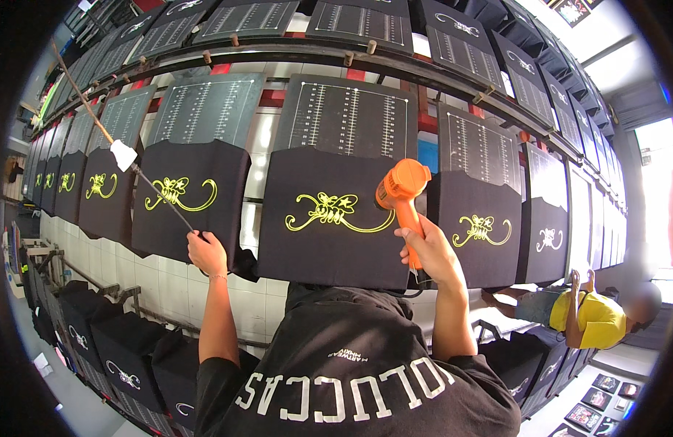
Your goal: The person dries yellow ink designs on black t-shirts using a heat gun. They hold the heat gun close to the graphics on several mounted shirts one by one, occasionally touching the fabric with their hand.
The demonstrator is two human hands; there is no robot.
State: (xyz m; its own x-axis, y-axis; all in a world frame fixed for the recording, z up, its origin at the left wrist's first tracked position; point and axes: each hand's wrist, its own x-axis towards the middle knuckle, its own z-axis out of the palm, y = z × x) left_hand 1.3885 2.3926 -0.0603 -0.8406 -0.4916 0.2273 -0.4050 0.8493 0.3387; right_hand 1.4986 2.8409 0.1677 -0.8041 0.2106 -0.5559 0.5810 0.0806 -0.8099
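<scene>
My right hand (435, 251) is wrapped round the handle of an orange hair dryer (407, 177). The dryer's head hangs over the right part of a black shirt (329, 255), near the end of its yellow line print (335, 211). That shirt lies on a dark board (347, 109) marked with white scales. To the left, my left hand (207, 253) is closed on the lower end of a long thin stick (161, 193). A white piece (123, 155) sits partway up the stick, which slants to the upper left across another yellow-printed black shirt (190, 164).
More boards with printed black shirts run left and right; the shirt (548, 226) at right has a white print. Behind is a dark rail (292, 53) with wooden pegs and another row. A person in a yellow top (599, 319) stands at the right.
</scene>
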